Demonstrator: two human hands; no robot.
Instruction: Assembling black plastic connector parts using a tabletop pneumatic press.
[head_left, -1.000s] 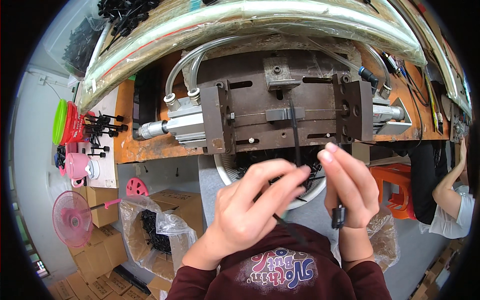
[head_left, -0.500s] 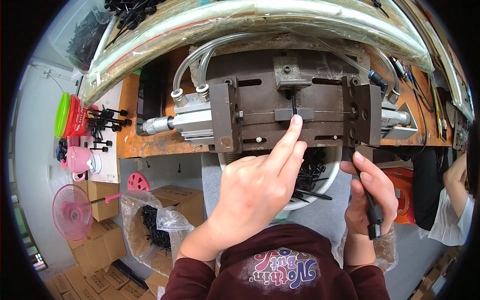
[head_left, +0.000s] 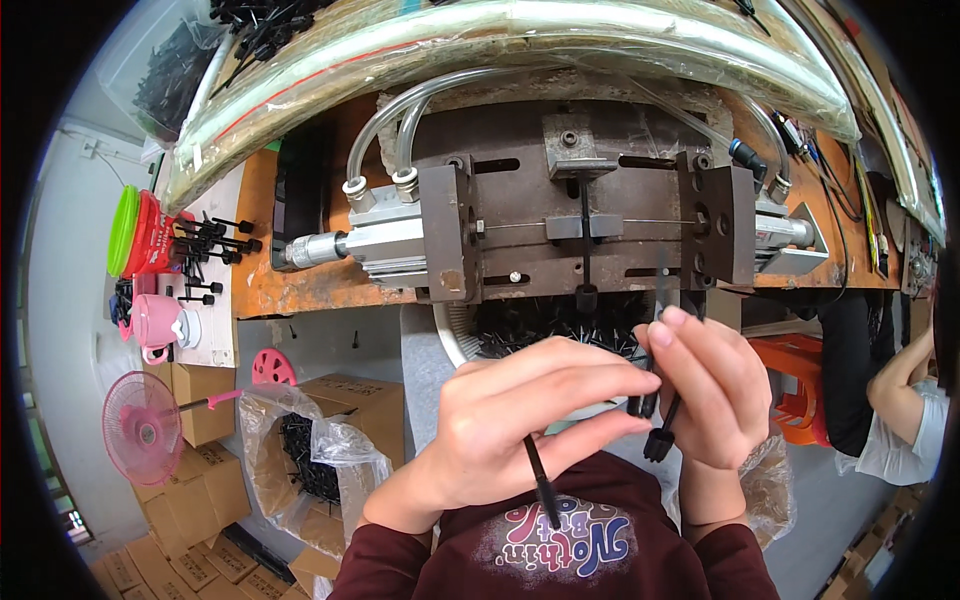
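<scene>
A thin black stick with a knobbed near end (head_left: 587,296) lies across the small grey block of the metal fixture (head_left: 520,262), pointing toward me. My left hand (head_left: 520,420) is closed, thumb and fingertips pinching the head of a black stick beside the right hand. A further black stick (head_left: 542,485) pokes out below the left palm. My right hand (head_left: 715,395) is closed around black sticks; one knobbed end (head_left: 659,444) hangs under its fingers, and a blurred shaft (head_left: 662,272) rises above them. How many sticks it holds is hidden.
A white tub (head_left: 452,335) full of black sticks sits below the fixture. Air cylinders (head_left: 390,250) with clear hoses (head_left: 375,120) flank it, a thin wire stretched between. A bag-lined box (head_left: 310,455), a pink fan (head_left: 146,427) and a pink cup (head_left: 160,320) stand left; another person's arm (head_left: 900,385) shows right.
My left hand has drawn back from the fixture to meet the right hand, uncovering the stick's near end there. The right hand has shifted left, and its sticks have turned.
</scene>
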